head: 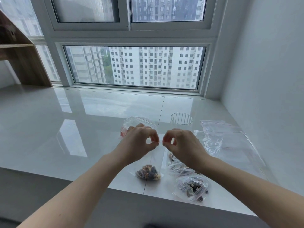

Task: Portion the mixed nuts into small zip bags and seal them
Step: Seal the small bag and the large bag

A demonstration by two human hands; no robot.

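A small clear zip bag (148, 172) with mixed nuts at its bottom hangs above the white sill. My left hand (139, 142) and my right hand (179, 143) each pinch its zip strip between thumb and forefinger, close together. Two more small bags of nuts lie on the sill: one (191, 188) near the front edge, another (178, 167) partly under my right wrist.
A clear ribbed cup (181, 120) stands behind my hands. A bag with something red in it (131, 125) lies behind my left hand. Flat clear bags (230, 142) spread out to the right. The sill's front edge (125, 191) runs below the bags; a wall stands at the right.
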